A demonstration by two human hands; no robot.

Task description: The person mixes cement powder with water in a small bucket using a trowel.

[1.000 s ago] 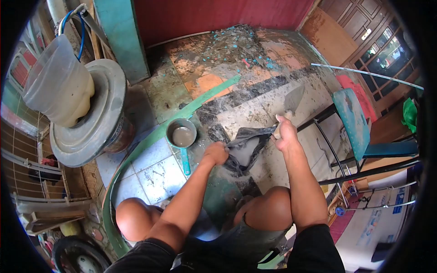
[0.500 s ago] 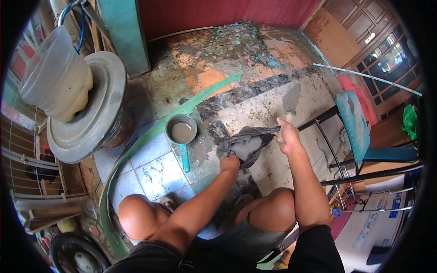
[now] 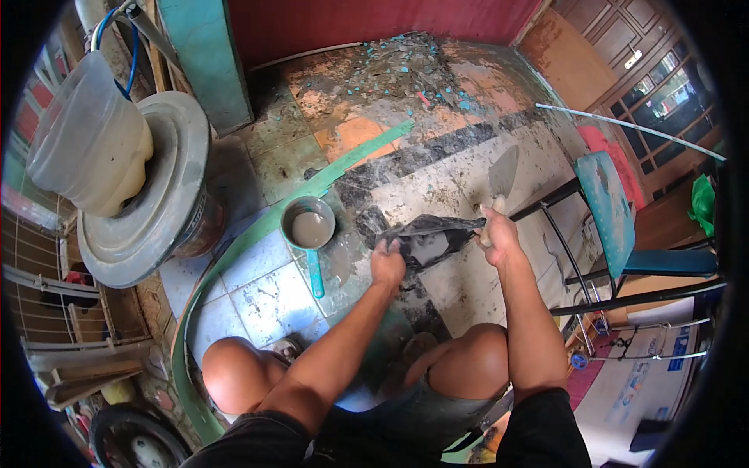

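Note:
A black plastic bag point(image 3: 449, 251) is stretched between my two hands, with grey powder point(image 3: 427, 248) showing in its opening. My left hand point(image 3: 388, 263) is closed on the bag's near left edge. In my right hand point(image 3: 498, 232) is the handle of a trowel point(image 3: 505, 170), its grey blade pointing away from me; the bag's twisted right end meets this same hand. Left of the bag, a teal-handled dipper point(image 3: 315, 273) stands on the floor with grey-brown liquid inside.
A green strip point(image 3: 257, 228) curves across the tiles on the left. Beyond it, a cut plastic bottle point(image 3: 94, 144) sits on a lidded bucket point(image 3: 175, 203). Rubble point(image 3: 398, 74) lies by the red wall. A chair point(image 3: 605, 214) with a black frame stands close on the right.
My left hand has shifted slightly up and left, lifting and spreading the bag's edge. The bag's folds have changed shape. My right hand keeps the trowel in nearly the same place.

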